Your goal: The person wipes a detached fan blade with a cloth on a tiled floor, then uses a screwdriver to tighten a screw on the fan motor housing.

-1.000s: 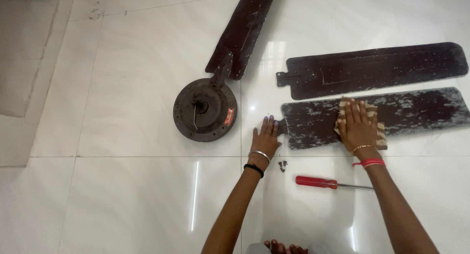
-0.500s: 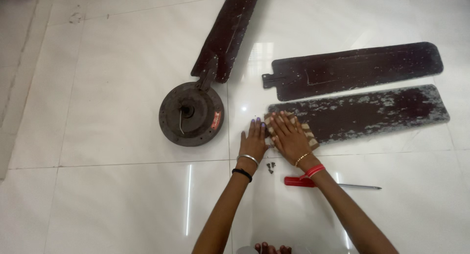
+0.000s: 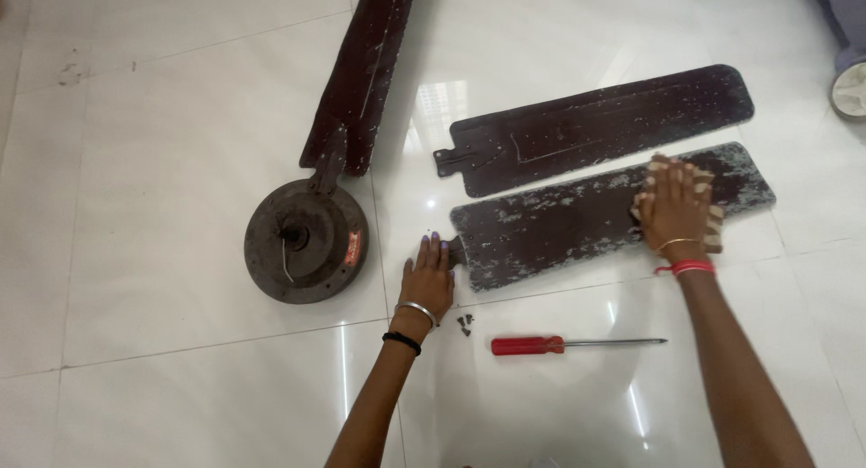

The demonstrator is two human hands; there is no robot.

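A dusty dark brown fan blade (image 3: 559, 224) lies flat on the white tiled floor. My right hand (image 3: 675, 208) presses a striped brown-and-cream cloth (image 3: 711, 217) onto the blade toward its right end. My left hand (image 3: 428, 275) lies flat on the floor, fingertips against the blade's narrow left end. A second, cleaner loose blade (image 3: 595, 125) lies just beyond it.
A round dark fan motor (image 3: 305, 241) sits to the left with a third blade (image 3: 361, 71) still attached, reaching to the top edge. A red-handled screwdriver (image 3: 528, 344) and a few small screws (image 3: 465, 322) lie near me. A white wheel (image 3: 851, 91) shows at the right edge.
My right hand slid the cloth along the dusty blade from its left end to near its right end. My left hand stayed at the blade's left end. The view shifted.
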